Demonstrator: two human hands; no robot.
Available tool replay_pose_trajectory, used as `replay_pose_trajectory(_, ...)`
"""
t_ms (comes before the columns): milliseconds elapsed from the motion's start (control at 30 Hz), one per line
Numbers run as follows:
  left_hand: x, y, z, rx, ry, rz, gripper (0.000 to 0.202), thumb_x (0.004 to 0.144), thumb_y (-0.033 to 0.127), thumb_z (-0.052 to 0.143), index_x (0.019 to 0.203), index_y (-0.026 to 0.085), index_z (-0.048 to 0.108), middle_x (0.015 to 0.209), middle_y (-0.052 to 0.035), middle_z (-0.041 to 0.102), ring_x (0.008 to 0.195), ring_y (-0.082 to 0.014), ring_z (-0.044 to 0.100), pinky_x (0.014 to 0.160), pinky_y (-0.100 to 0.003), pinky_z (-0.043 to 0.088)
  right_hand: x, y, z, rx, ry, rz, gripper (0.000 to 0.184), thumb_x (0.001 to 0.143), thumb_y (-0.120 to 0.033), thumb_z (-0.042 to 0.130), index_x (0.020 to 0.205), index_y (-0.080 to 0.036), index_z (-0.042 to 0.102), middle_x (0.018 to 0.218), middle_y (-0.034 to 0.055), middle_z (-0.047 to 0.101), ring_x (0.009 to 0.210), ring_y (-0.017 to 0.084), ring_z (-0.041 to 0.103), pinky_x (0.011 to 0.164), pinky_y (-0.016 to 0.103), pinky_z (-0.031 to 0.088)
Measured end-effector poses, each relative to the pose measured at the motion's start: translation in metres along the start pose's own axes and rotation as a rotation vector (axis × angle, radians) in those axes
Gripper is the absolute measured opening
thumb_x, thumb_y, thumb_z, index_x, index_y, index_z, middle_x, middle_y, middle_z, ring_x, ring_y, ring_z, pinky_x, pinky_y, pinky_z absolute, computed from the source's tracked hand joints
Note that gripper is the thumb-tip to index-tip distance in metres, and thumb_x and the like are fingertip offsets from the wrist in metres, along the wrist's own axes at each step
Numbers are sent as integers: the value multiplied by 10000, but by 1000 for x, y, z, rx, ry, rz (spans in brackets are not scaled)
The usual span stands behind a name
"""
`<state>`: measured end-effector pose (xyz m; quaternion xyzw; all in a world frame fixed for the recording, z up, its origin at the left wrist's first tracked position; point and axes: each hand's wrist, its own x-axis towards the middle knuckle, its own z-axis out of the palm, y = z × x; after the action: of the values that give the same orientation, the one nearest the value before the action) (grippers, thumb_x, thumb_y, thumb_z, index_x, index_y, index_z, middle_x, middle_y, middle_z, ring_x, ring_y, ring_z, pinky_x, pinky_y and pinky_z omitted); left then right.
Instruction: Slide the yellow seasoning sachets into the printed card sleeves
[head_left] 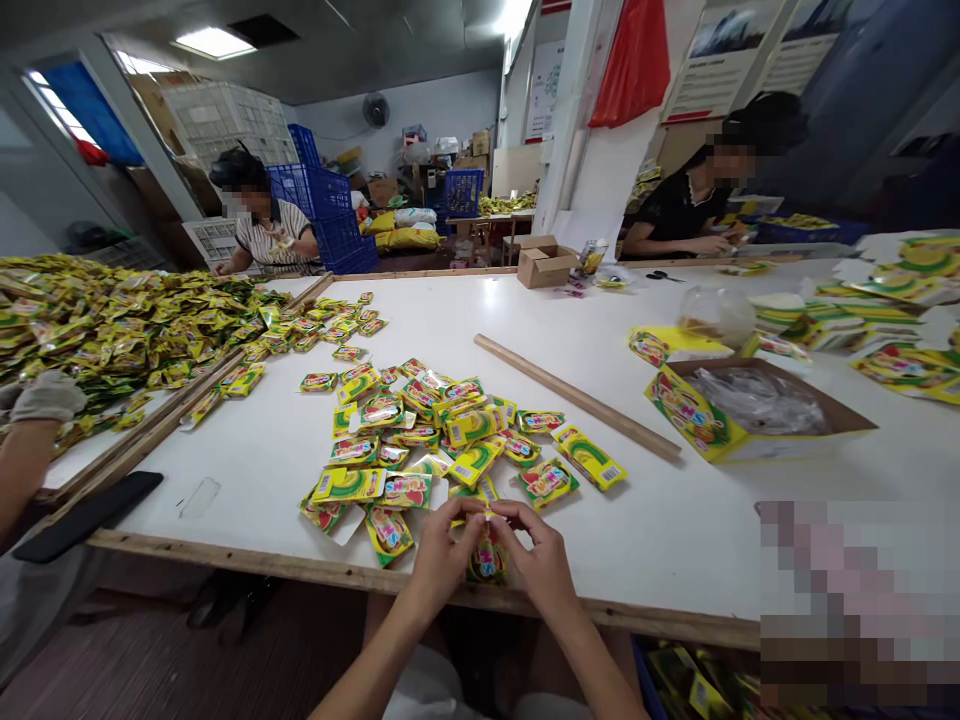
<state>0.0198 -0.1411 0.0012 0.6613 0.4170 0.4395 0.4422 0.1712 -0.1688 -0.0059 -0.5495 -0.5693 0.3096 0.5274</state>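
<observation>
My left hand (441, 553) and my right hand (538, 558) meet at the near edge of the white table (675, 540). Both pinch the top of one small yellow and green packet (487, 560) that hangs between them. Just beyond my fingers lies a loose heap of the same packets (442, 435), several of them overlapping.
A wooden stick (574, 397) lies slantwise right of the heap. An open cardboard box (750, 408) with clear plastic stands further right. A big pile of packets (112, 320) fills the left. A gloved co-worker's arm (34, 430) and a black phone (90, 513) are at left; two people sit at the back.
</observation>
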Motion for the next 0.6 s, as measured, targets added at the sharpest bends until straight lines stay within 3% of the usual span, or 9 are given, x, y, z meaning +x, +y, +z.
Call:
replay_pose_trajectory(333,9,0,4,43,54,-40,188,882,322,551,887,173,666,832,-48,701,774,-186,640,708,-272,489,15,-5,0,26,-14,66,324,852,-499,560,812,-191,652,682,36,657,622,188,597,588,277,500)
replay_pose_trajectory(600,-3,-12,2,-52,40,-25,178,844,321,627,916,177,704,909,-72,715,869,-219,649,756,-295,507,0,5,0,78,-53,43,315,844,-498,589,888,-199,677,846,67,694,780,222,655,719,312,532)
